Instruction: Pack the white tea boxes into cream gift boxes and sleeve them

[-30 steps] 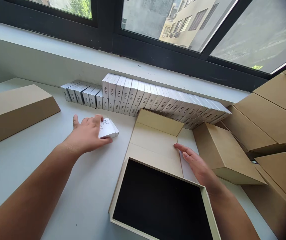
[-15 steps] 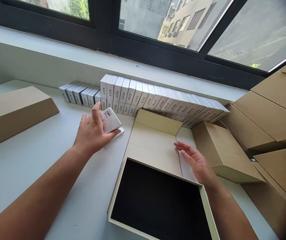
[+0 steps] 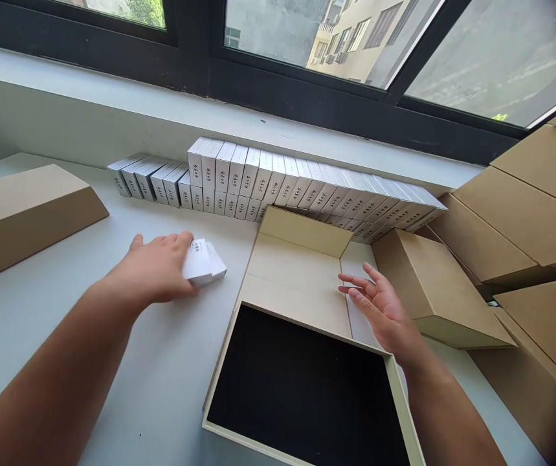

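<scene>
1. The fingers [image 3: 186,240] of the left hand [image 3: 154,268] grasped a small white box [image 3: 197,261], thumb along its near edge, the other fingers at its far side.
2. Half a second earlier that box was raised and tilted, its print facing the camera; now it sat lower and flatter, and the hand had shifted left.
3. A second white box [image 3: 217,261] lay just beyond it, partly overlapped by the first.
4. The left hand was palm down, slightly blurred, its forearm running up from the lower left.
5. The right hand [image 3: 385,309] held nothing; its fingers were loosely spread, wider apart than before, beside the right edge of the lid [image 3: 297,275].
6. Its forearm came from the lower right, past the open case [image 3: 301,388] with the black interior.
7. Farther out, stacked white boxes [image 3: 316,188] lined the back of the worktop [image 3: 161,382], with brown cartons [image 3: 496,220] at right.
</scene>
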The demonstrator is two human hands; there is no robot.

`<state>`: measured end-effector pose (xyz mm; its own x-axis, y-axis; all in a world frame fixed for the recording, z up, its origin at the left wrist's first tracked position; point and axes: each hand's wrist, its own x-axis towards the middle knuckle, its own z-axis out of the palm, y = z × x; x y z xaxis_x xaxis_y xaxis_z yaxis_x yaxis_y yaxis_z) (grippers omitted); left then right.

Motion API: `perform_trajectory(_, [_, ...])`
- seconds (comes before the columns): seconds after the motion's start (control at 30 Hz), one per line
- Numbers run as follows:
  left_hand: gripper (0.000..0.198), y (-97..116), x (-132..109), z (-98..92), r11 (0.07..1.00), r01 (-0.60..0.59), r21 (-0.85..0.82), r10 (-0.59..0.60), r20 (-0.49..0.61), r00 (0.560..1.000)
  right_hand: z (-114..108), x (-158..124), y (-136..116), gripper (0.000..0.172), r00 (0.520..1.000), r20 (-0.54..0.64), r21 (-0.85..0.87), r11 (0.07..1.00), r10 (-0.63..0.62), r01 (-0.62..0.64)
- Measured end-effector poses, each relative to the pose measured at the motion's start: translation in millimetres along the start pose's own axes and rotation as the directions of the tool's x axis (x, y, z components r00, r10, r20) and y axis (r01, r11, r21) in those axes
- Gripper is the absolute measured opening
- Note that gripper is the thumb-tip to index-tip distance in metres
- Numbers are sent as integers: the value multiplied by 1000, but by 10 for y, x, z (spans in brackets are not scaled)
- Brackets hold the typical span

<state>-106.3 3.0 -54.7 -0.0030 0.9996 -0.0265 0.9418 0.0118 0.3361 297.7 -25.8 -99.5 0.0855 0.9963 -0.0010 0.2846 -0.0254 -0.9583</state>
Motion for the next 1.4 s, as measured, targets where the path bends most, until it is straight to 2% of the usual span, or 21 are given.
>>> perform_trajectory(0.07, [69, -99, -51, -22, 999, -33, -27, 34, 11, 999, 6, -3, 1, 95, 1000, -5, 6, 1000, 8, -8])
perform_trajectory(0.13, [75, -103, -90, -20, 992, -113, -60, 112, -11, 994, 4, -2, 18, 99, 1000, -2, 3, 1000, 1, -1])
perform_trajectory(0.2, [76, -18, -117, -13, 974, -212, -85, 212, -11, 977, -8, 1, 43, 101, 1000, 6, -9, 1000, -13, 13])
perform_trajectory(0.3, [65, 157, -146, -15, 952, -304, -45, 306, 71, 949, -41, 5, 74, 97, 999, 39, -39, 999, -25, 26])
perform_trajectory(0.4, [46, 242, -166, -14, 945, -318, 76, 306, 143, 941, -72, 6, 93, 86, 996, 78, -84, 996, -33, 40])
perform_trajectory(0.5, [34, 248, -167, 2, 941, -306, 144, 284, 155, 946, -86, 3, 110, 76, 993, 106, -132, 990, -44, 58])
perform_trajectory(0.83, [28, 337, -173, 43, 943, -307, 133, 294, 106, 950, -105, -3, 116, 65, 988, 143, -170, 982, -55, 79])
perform_trajectory(0.9, [41, 338, -198, 25, 944, -314, 100, 308, 70, 949, -106, -9, 103, 66, 989, 135, -182, 980, -55, 79])
perform_trajectory(1.0, [80, 321, -256, -33, 946, -311, 86, 314, -25, 949, -106, -21, 84, 66, 990, 130, -202, 976, -58, 84])
perform_trajectory(1.1, [97, 267, -300, -90, 963, -230, 139, 242, -73, 968, -105, -27, 73, 63, 989, 137, -222, 972, -47, 77])
perform_trajectory(1.2, [98, 192, -299, -112, 964, -148, 221, 144, 36, 989, -101, -30, 57, 61, 990, 136, -244, 968, -34, 66])
perform_trajectory(1.3, [91, 157, -282, -118, 952, -107, 286, 56, 182, 982, -103, -38, 29, 62, 993, 121, -272, 961, -15, 48])
perform_trajectory(1.4, [101, 192, -284, -133, 960, -39, 278, -29, 236, 971, -122, -49, 9, 63, 991, 137, -290, 956, -6, 46])
